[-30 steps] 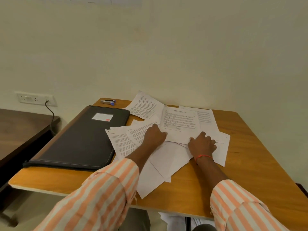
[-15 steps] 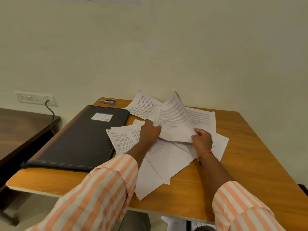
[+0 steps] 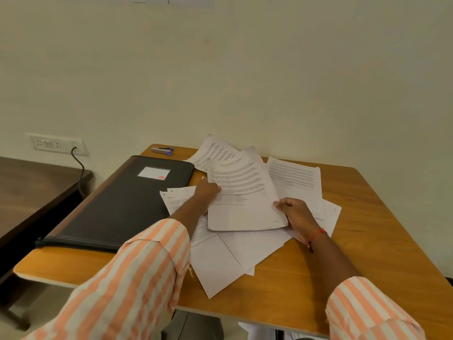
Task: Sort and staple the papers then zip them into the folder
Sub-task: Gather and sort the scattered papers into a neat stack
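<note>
**Paper sorting in hand — nothing stapled yet**

Both hands are on one printed sheet (image 3: 241, 192), raised at a tilt above the heap in the middle of the tabletop (image 3: 372, 253). The left hand (image 3: 207, 193) grips its left edge, fingers curled onto the paper. The right hand (image 3: 295, 213) pinches its near right corner. Its near edge looks thick, so it may be a few pages together — I cannot tell for sure.

Under and around it the loose papers (image 3: 245, 251) lie fanned and overlapping, with printed pages to the far side and right and blank-faced ones toward the near edge. The black zip folder (image 3: 117, 207) lies flat and closed on the left of the tabletop, just beside the heap. The stapler (image 3: 162, 150) sits at the far left corner, well apart from either hand.

By my reading this is the sorting step, early in the task: nothing appears squared up or stapled, and the folder is shut. The next move calls for deciding where the held page belongs. It then needs setting down on a bare patch of tabletop or onto a matching page, edges aligned, without dragging the sheets beneath. Thin paper will likely flex and slide, so a light hold on both sides suits it.
</note>
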